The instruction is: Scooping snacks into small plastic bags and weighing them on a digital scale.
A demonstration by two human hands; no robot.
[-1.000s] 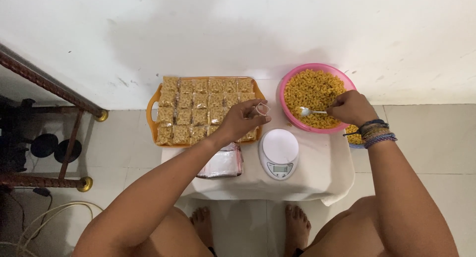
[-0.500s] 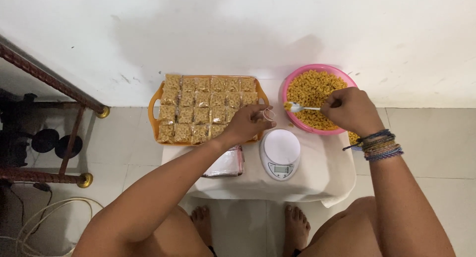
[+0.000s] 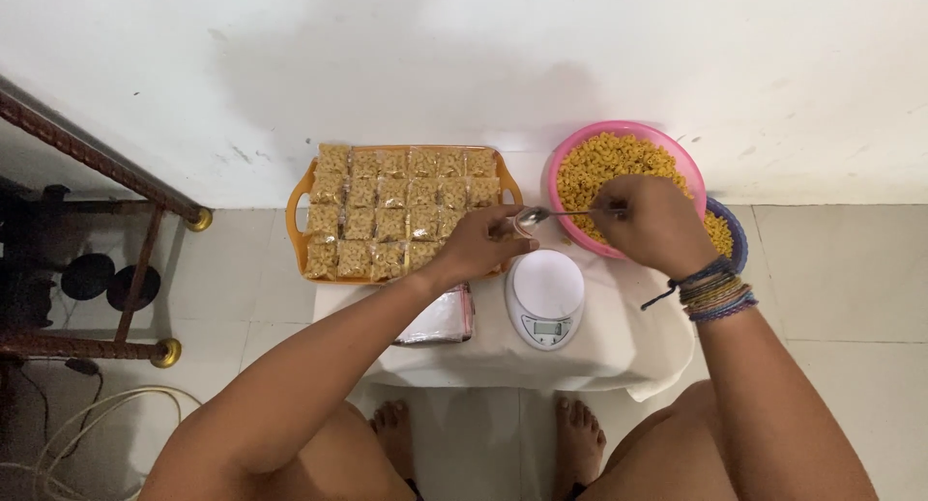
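Spoon [image 3: 541, 214] moved left from pink bowl [image 3: 570, 232]; right hand [image 3: 654, 223] fingers grip it, left hand [image 3: 483, 240] fingers pinched.

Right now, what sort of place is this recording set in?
Probably a home, with snack packing done at floor level: a low cloth-covered table against a plain white wall, tiled floor, the person's bare feet, and a small kitchen scale.

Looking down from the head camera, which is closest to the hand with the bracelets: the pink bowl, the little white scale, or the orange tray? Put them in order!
From the right hand:
1. Pink bowl, right beneath the hand, at the table's far right.
2. White scale, just left and nearer the person.
3. Orange tray, farthest, on the left side.
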